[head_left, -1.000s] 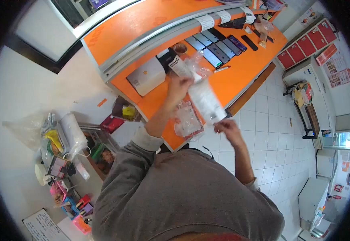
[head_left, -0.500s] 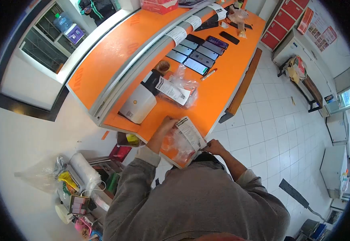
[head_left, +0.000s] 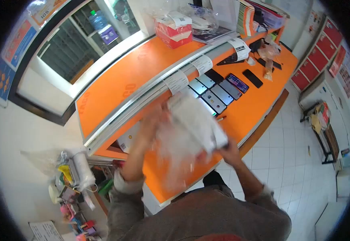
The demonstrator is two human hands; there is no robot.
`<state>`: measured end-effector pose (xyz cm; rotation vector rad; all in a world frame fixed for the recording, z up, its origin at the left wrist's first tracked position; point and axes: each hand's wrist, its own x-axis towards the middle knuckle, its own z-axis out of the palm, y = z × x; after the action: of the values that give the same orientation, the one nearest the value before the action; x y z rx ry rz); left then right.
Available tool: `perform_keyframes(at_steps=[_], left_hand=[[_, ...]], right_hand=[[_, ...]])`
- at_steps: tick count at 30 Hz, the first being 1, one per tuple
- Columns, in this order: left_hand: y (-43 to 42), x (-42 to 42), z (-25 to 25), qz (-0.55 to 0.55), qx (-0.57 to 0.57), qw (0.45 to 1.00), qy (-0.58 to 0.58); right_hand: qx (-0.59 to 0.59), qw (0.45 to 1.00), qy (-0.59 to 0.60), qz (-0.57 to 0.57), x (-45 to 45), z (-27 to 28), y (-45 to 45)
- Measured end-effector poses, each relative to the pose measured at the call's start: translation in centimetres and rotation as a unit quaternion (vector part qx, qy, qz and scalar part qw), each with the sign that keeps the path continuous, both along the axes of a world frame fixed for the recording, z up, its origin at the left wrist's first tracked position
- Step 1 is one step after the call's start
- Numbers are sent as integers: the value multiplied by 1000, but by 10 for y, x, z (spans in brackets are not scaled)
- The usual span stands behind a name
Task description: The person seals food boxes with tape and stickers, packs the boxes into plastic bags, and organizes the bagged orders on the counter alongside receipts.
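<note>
A parcel in transparent plastic wrap (head_left: pixel 175 158), with a white paper label (head_left: pixel 193 116) on it, is lifted above the orange counter and smeared by motion. My left hand (head_left: pixel 155 118) grips its upper left side; the fingers are blurred. At the lower right corner my right hand (head_left: pixel 230 152) is closed on the parcel, beside a dark edge I cannot identify. Just beyond the parcel lie several phones (head_left: pixel 222 92) in rows, partly covered by it. A pen (head_left: pixel 221 118) pokes out beside them.
The orange counter (head_left: pixel 259 104) has a raised shelf (head_left: pixel 114 104) with hanging paper slips (head_left: pixel 202 64). A red box (head_left: pixel 173 32) stands on the shelf. Another phone (head_left: pixel 252 78) lies farther right. A white box (head_left: pixel 127 138) sits under the shelf. Lockers (head_left: pixel 317 58) line the far wall.
The parcel has risen from the counter's near end and moved forward, both hands going with it. My view has shifted, bringing more of the shelf into sight; the person behind the window is out of view.
</note>
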<state>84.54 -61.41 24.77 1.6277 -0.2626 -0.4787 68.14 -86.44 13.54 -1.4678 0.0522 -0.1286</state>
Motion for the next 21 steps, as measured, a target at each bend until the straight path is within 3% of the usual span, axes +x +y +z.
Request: perform_keyframes(at_steps=[2,3,4,5,6,7,9,10,11,13,14,16,17,18,21], left_hand=[[-13,90,-3,-28,-63,988,-138],[-27,96,31,-46,-148,986,-64],[-42,101,65,-58,-228,972,13],[-45,127,75,-33,-198,979,-39],[-48,152,84,-4,-164,982,-89],[-39,191,81,105,25,978,-177],[-68,143,120,267,-58,914,-300],[-82,102,140,239,-171,894,-338],[-87,67,154,151,-245,877,-384],[-90,-12,170,-109,-305,870,-373],[-93,-39,166,-247,-319,850,-340],[-109,-82,145,-421,-336,795,-279],[-116,-94,133,-454,-348,779,-258],[-122,-102,123,-478,-360,762,-246],[-123,-114,106,-483,-369,756,-243]], right_hand=[[8,997,-70,-31,84,46,-12],[-112,993,-31,-27,123,68,-22],[-142,989,-38,5,159,89,-25],[-161,984,-69,25,198,88,-30],[-156,986,-14,55,225,106,-30],[-149,984,43,83,241,118,-28],[-126,992,-17,20,262,121,-23],[-180,980,-53,-65,263,127,-18],[-249,945,-174,-124,266,134,-10],[-363,811,-396,-230,263,144,12],[-451,832,-297,-130,248,171,32],[-558,729,-381,-112,282,149,47],[-604,671,-420,-98,299,137,54],[-627,678,-381,-43,317,133,57],[-696,635,-321,-90,360,131,62]])
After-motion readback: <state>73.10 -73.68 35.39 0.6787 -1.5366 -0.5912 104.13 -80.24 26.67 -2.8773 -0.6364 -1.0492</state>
